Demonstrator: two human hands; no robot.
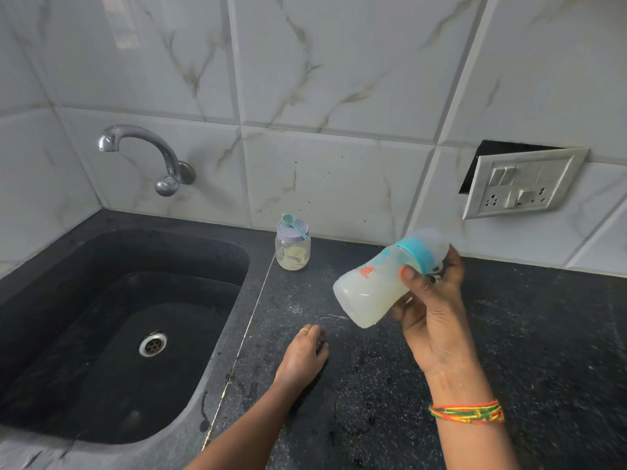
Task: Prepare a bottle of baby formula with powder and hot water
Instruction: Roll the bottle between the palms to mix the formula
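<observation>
1. While our right hand clamps the baby bottle near its collar, the milky base tilts down-left of the grip.
2. Our left hand rests loosely curled on the counter, empty.
3. Powder jar stands left of the grip.

Glossy marble-look wall tiles, shiny metal tap, speckled dark stone tabletop, translucent plastic bottle.

bright, even light; bottle motion-blurred; wide-angle bowing at edges
</observation>
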